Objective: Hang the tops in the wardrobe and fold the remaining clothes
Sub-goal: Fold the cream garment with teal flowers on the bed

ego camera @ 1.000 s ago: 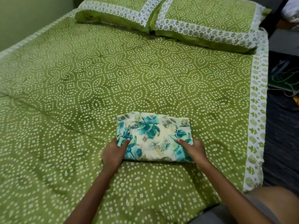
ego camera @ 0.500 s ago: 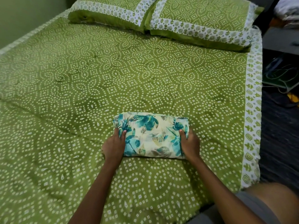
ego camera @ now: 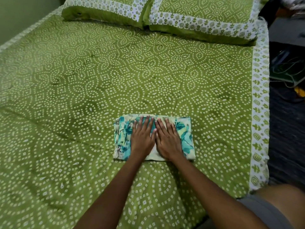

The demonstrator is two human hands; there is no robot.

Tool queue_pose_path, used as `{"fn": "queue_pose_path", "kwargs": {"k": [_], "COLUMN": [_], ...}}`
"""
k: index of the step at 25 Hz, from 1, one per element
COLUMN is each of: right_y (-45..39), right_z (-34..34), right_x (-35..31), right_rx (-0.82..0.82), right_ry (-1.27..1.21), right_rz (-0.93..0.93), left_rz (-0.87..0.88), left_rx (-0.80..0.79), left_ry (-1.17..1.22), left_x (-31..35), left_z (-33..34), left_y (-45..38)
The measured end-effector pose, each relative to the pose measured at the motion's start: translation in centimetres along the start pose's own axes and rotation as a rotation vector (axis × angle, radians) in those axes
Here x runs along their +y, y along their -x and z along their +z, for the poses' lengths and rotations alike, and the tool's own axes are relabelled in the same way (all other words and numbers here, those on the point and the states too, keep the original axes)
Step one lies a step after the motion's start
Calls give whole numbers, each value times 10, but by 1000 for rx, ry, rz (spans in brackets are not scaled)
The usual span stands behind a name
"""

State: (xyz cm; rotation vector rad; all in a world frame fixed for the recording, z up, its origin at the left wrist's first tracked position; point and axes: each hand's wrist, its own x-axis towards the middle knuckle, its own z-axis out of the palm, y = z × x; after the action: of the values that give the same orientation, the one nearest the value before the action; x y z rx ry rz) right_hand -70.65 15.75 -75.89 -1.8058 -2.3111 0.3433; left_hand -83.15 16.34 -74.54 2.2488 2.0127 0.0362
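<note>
A folded garment (ego camera: 123,138), cream with teal flowers, lies as a compact rectangle on the green patterned bedsheet (ego camera: 115,71), near the bed's front right part. My left hand (ego camera: 142,136) and my right hand (ego camera: 167,139) lie flat side by side on top of it, fingers straight and pointing away from me, pressing the cloth down. The hands cover the middle of the garment; its left and right ends show on either side.
Two matching green pillows (ego camera: 198,12) lie at the head of the bed. A dark floor (ego camera: 287,138) runs along the bed's right edge, with cables and a flat object (ego camera: 287,70) on it. A pale wall (ego camera: 19,15) stands at the far left.
Both hands let go of the garment's side edges after folding it over once more, and now rest flat on its top. The bundle is narrower front to back than one second ago.
</note>
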Motion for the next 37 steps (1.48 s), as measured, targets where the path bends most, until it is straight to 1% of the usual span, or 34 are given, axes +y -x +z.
{"fn": "queue_pose_path", "kwargs": {"k": [1, 3, 4, 6, 8, 9, 10, 13, 15, 16, 17, 18, 19, 20, 21, 22, 23, 24, 26, 28, 31, 35, 37], "right_y": [-12, -30, -34, -32, -21, -14, -7, 19, 25, 22, 18, 14, 11, 12, 15, 18, 22, 27, 35, 44, 53, 63, 70], "right_z": [-1, -4, -5, -8, -9, -11, -13, -17, -23, -27, -35, -43, -52, -62, -71, -77, -82, -88, -99, -117, -148, -174, -184], "right_x": [6, 17, 20, 23, 24, 25, 25, 19, 15, 17, 21, 26, 33, 41, 48, 58, 67, 76, 99, 124, 179, 265, 308], "right_rx": [-1, 10, 25, 79, 118, 123, 123, 150, 177, 169, 132, 88, 50, 0, -90, -179, -231, -240, -178, -110, 1, 88, 99], "right_ry": [14, 2, -1, -19, -38, -42, -45, -74, -137, -221, -351, -537, -793, -1059, -1288, -1424, -1474, -1509, -1561, -1581, -1564, -1576, -1606], "right_rz": [20, 118, 179, 355, 582, 652, 667, 569, 626, 695, 761, 820, 877, 927, 948, 935, 908, 882, 851, 830, 802, 782, 781], "left_rz": [-42, -111, -147, -281, -443, -493, -518, -542, -598, -620, -635, -658, -700, -734, -755, -744, -708, -659, -563, -474, -369, -319, -312], "left_rx": [-8, -23, 2, 54, 77, 77, 69, 54, 43, -4, -36, -52, -67, -140, -255, -365, -422, -430, -391, -335, -339, -298, -301], "left_ry": [5, 49, 43, 43, 107, 150, 177, 147, 184, 261, 409, 650, 937, 1204, 1421, 1554, 1643, 1711, 1786, 1773, 1750, 1673, 1636], "left_x": [-4, -12, -16, -30, -45, -48, -46, -28, -23, -25, -27, -33, -38, -40, -39, -36, -30, -21, -1, 26, 80, 168, 210], "left_z": [-3, -9, -10, -12, -11, -13, -14, -20, -29, -34, -41, -43, -47, -52, -53, -53, -54, -56, -61, -67, -74, -71, -64], "left_y": [-13, -29, -31, -25, -10, -2, 5, 27, 30, 26, 21, 15, 10, 9, 10, 14, 18, 19, 17, 6, -18, -59, -81]}}
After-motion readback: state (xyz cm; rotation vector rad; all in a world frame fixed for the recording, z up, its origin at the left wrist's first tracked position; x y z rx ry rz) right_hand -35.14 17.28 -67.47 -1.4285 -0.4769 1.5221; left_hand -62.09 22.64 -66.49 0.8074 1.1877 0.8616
